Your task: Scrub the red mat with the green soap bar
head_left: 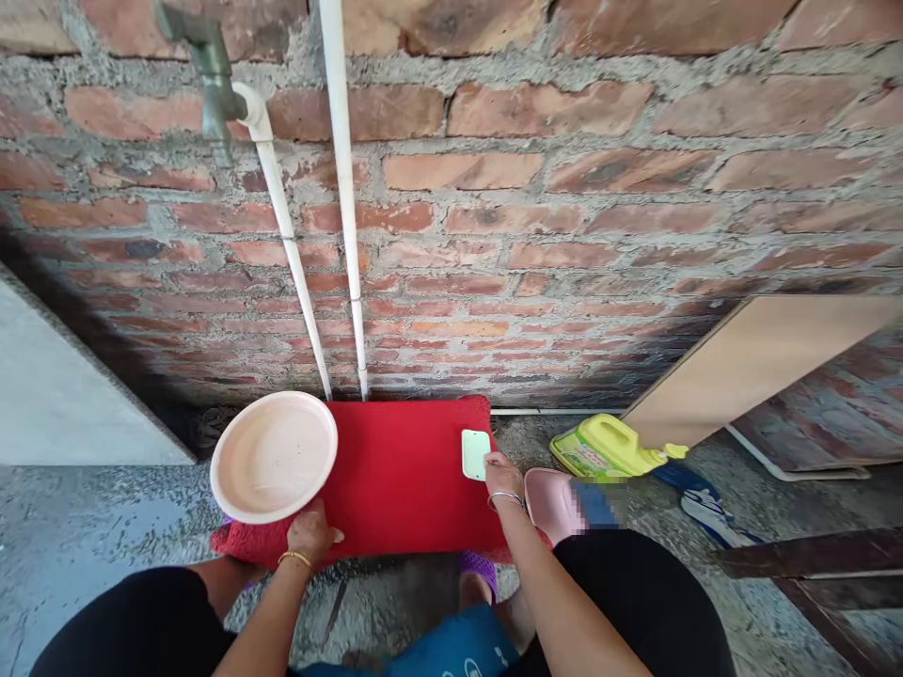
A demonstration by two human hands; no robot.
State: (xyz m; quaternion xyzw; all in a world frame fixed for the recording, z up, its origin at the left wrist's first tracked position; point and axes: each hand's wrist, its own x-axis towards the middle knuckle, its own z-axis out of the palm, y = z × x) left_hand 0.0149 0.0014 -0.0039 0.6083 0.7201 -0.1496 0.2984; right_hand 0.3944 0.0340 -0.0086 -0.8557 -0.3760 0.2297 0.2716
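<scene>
Head | I'm watching right hand (503, 478) pinching green tray (473, 453) by its edge | left hand (309, 534) resting beside basin (275, 451), grip I can't tell | I'd be keeping tray level

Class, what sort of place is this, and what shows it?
Probably a washing area: a tap on the bare brick wall, a pale basin, and a wet-looking grey floor.

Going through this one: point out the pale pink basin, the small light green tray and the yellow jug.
Pale pink basin (275, 455): head view, on its bare inside.
Small light green tray (474, 454): head view, on its flat middle.
Yellow jug (612, 458): head view, on its body.
</scene>
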